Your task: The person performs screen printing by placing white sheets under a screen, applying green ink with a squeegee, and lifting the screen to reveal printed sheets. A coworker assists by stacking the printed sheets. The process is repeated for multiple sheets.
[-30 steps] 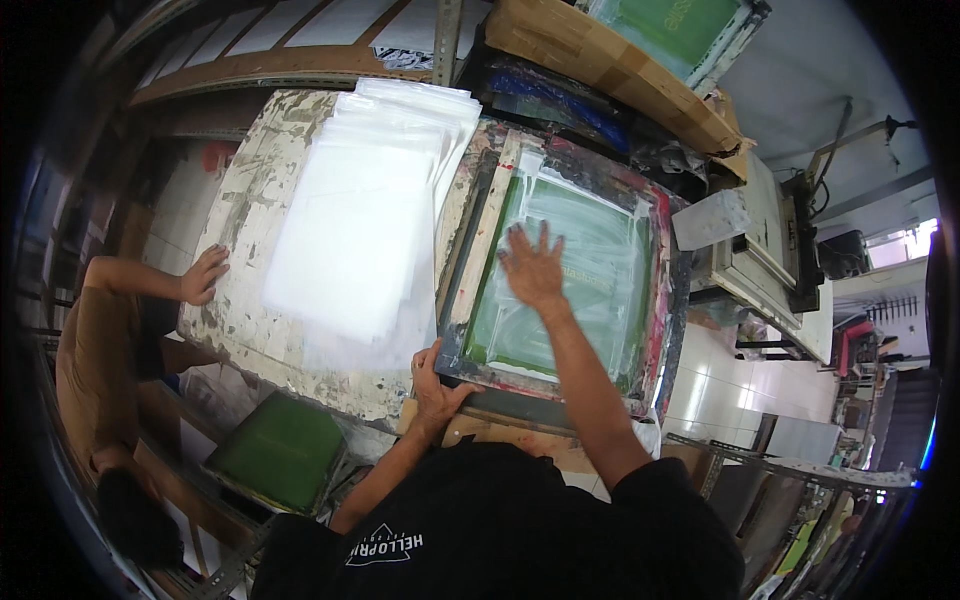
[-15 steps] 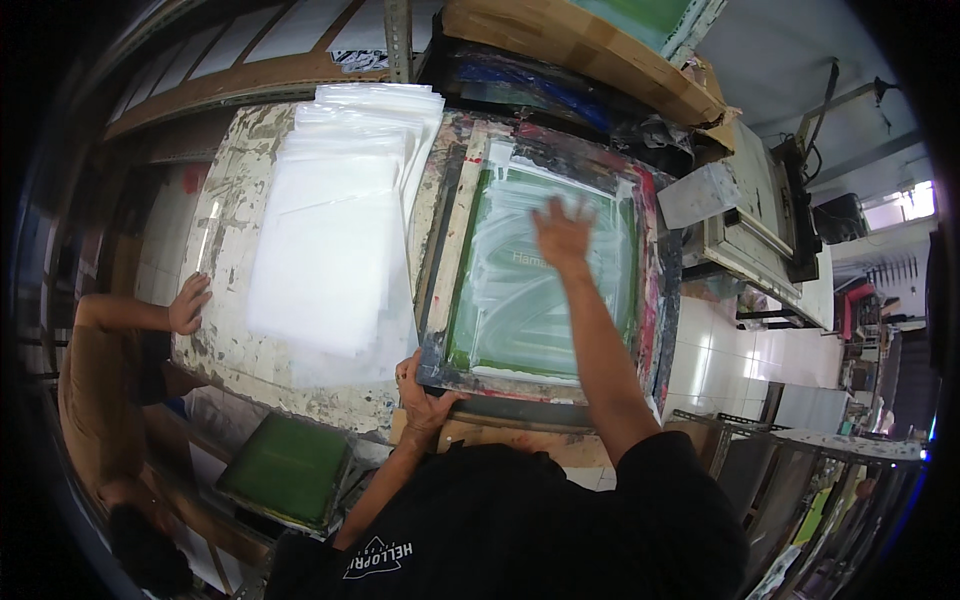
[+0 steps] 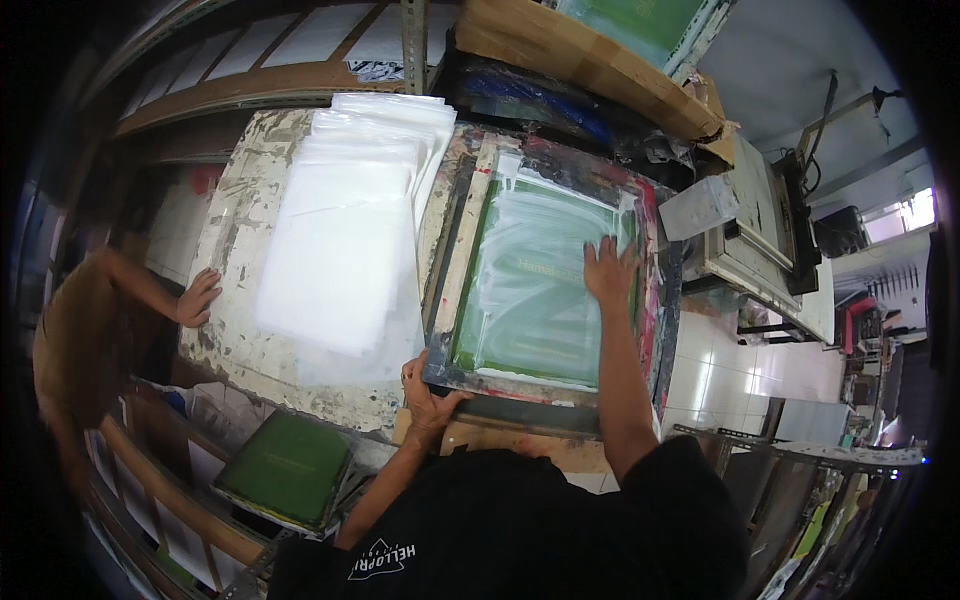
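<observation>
A framed printing screen (image 3: 560, 385) with green mesh lies flat on the paint-stained worktable (image 3: 235, 235). My right hand (image 3: 608, 270) presses flat on the mesh near its right side, fingers spread; white smears cover the mesh. My left hand (image 3: 428, 395) grips the near left corner of the screen frame. To the left of the screen lies a stack of clear plastic sheets (image 3: 345, 230).
Another person's hand (image 3: 197, 297) rests on the table's left edge. A second green screen (image 3: 285, 468) sits on a lower shelf at front left. Wooden shelves and boards run along the back; a machine (image 3: 765, 235) stands at right.
My right hand has slid across the mesh from its middle toward the upper right. The left hand kept its grip on the frame corner. The other person's hand stays at the table edge.
</observation>
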Demonstrator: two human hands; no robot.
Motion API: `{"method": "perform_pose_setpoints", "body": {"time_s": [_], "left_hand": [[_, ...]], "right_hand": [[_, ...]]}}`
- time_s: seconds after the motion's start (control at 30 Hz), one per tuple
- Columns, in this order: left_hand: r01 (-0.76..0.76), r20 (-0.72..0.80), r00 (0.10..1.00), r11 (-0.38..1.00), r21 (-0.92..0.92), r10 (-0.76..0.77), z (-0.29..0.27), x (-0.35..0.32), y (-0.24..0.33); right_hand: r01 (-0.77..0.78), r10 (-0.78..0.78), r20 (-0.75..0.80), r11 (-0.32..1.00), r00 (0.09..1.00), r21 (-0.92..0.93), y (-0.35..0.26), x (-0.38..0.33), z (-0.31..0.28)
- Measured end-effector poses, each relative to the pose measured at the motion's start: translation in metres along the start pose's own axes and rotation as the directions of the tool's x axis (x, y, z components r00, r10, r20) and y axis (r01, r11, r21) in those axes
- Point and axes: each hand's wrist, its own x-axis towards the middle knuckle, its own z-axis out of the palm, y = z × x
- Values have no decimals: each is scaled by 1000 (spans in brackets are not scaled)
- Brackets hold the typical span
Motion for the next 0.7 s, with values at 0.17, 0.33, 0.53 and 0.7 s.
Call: {"method": "perform_pose_setpoints", "body": {"time_s": [0.17,0.33,0.53,0.7], "left_hand": [[-11,-28,1000,1000,-20,11,0,-1,2],[-30,-71,997,998,-54,26,3,-3,1],[-68,-84,994,996,-57,63,5,-3,-3],[-56,-79,995,998,-21,54,3,-2,-5]], "right_hand": [[208,-190,178,974,966,-87,-47,58,0],[-21,26,25,986,999,-164,-4,35,-8],[327,-332,8,932,943,159,-117,-62,24],[482,-485,32,874,874,61,-107,-119,6]]}}
